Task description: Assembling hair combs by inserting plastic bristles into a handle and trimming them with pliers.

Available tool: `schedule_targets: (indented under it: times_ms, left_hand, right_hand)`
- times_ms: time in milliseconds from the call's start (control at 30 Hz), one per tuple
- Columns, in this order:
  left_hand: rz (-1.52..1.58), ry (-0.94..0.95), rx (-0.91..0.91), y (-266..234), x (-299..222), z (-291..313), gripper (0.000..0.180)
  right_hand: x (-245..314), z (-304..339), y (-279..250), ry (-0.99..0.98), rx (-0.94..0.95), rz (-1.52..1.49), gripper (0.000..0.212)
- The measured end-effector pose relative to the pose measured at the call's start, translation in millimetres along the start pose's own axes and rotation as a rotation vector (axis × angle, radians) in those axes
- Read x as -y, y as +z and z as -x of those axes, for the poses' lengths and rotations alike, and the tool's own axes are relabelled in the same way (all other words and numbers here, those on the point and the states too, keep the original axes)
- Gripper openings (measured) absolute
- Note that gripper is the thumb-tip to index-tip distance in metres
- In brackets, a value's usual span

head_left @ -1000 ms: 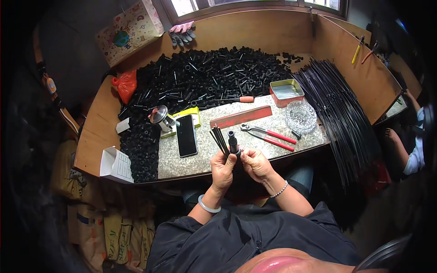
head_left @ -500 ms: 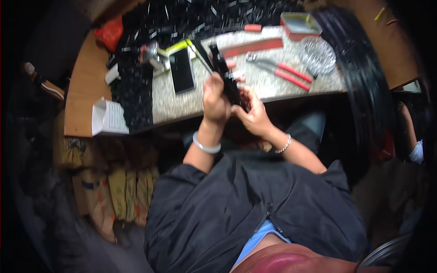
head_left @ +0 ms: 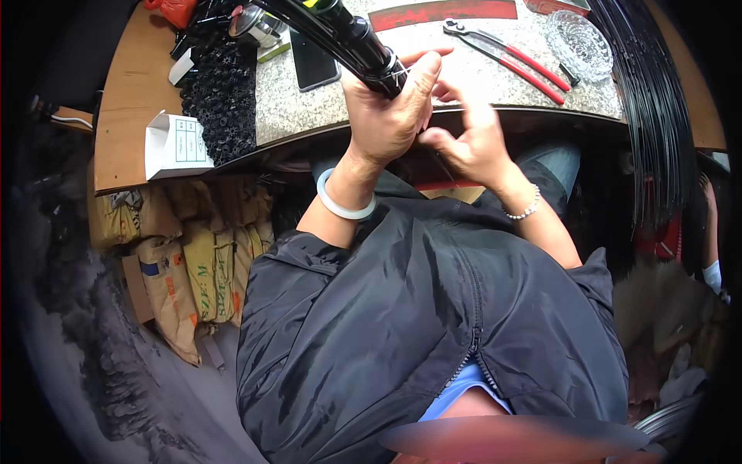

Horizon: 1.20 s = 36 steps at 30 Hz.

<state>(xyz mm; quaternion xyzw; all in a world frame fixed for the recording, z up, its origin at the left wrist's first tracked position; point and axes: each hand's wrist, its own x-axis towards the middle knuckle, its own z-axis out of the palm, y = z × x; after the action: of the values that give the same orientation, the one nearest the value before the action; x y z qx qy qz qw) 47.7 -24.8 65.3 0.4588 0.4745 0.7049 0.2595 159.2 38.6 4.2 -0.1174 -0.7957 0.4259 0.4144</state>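
Observation:
My left hand [head_left: 386, 116], with a pale bangle at the wrist, is wrapped round the lower end of a bundle of glossy black rods [head_left: 328, 31]. The bundle slants up and left, past the top of the picture. A thin pale tie [head_left: 398, 71] circles it near my left thumb. Close by on the right, my right hand [head_left: 473, 143] has its thumb and fingers apart, and no object shows in its grasp. Some of its fingertips are hidden behind my left hand. Pincers with red handles [head_left: 514, 62] lie on the speckled tabletop [head_left: 297, 116] beyond.
A phone [head_left: 311, 66] and a heap of small black parts [head_left: 220, 104] lie left, beside a white box [head_left: 179, 147]. A glass ashtray [head_left: 580, 46] stands right. Long black strands [head_left: 657, 108] hang over the right edge. Another person's arm [head_left: 709, 224] shows far right.
The bundle now appears larger, its upper end out of the picture. My right hand has come off it and moved right. The tabletop sits higher in view.

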Motion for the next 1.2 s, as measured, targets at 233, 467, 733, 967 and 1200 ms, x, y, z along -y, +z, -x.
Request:
schedule_targets:
  times_ms: [233, 467, 733, 967, 1200]
  left_hand:
    - [-0.144, 0.118, -0.142, 10, 15, 5, 0.021]
    - [-0.137, 0.26, -0.064, 8, 15, 5, 0.024]
    - [-0.061, 0.057, -0.193, 13, 8, 5, 0.005]
    - [-0.111, 0.088, -0.059, 1, 12, 9, 0.021]
    - [-0.05, 0.074, -0.085, -6, 13, 3, 0.021]
  right_hand:
    - [54, -40, -23, -0.284, -0.259, 0.318, 0.051]
    - [64, -36, -19, -0.24, -0.245, 0.246, 0.012]
    - [60, -33, -21, -0.356, -0.297, 0.281, 0.009]
    - [44, -24, -36, 0.595, 0.124, -0.914, 0.014]
    - [21, -18, -55, 0.202, -0.158, 0.196, 0.016]
